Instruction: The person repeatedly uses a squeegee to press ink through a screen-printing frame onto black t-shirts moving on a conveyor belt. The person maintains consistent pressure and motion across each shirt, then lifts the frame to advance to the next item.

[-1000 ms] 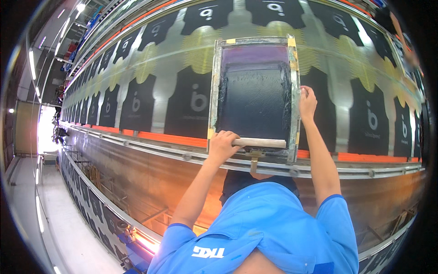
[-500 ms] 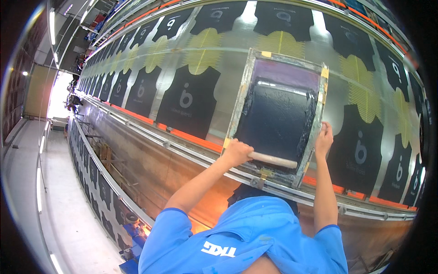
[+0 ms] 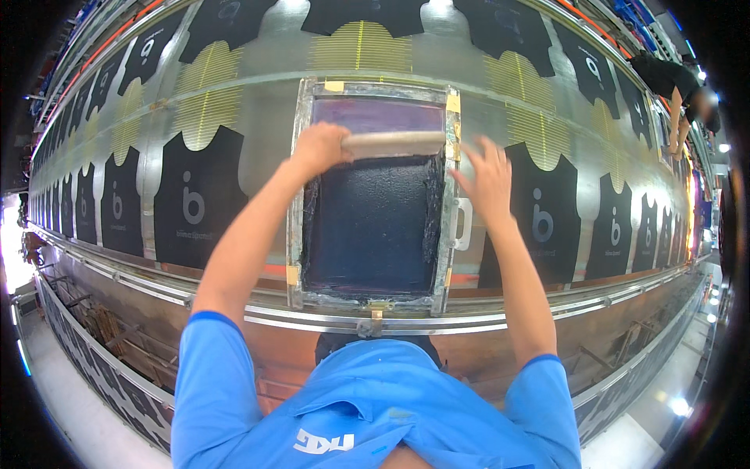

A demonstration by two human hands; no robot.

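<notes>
Left grip clasps pale squeegee | right grip splays, empty, beside screen frame | even pressure, level stroke — likely cleanest

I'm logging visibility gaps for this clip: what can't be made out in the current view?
Head view:
- Surface beneath the framed screen: hidden by it.
- Left end of pale bar: covered by left hand.
- Right hand: blurred; contact with the screen unclear.
- Fine print on far-left black panels: too small to read.
</notes>
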